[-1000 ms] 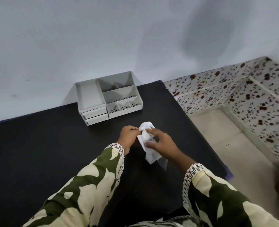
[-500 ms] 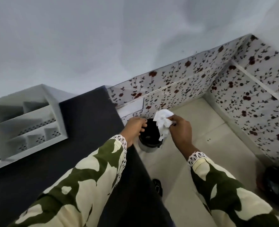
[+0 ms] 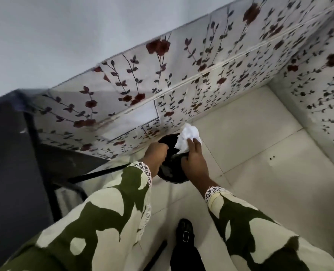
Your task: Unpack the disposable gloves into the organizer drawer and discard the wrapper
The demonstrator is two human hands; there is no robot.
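Note:
A crumpled white wrapper (image 3: 187,137) is pinched in my right hand (image 3: 194,163), held just over the far rim of a small black bin (image 3: 172,173) that stands on the floor. My left hand (image 3: 156,156) sits at the bin's left rim, fingers curled over its edge. The bin's inside is dark and mostly hidden by both hands. The organizer drawer is out of view.
The black table (image 3: 7,173) and its dark metal legs (image 3: 42,153) fill the left side. A floral-patterned wall covering (image 3: 181,85) runs behind the bin and along the right. Pale floor tiles (image 3: 260,143) lie to the right. A dark shoe (image 3: 184,233) is below the bin.
The view swung right and down, from the table and organizer to the floor bin. Both hands moved off the table and lowered to the bin with the wrapper.

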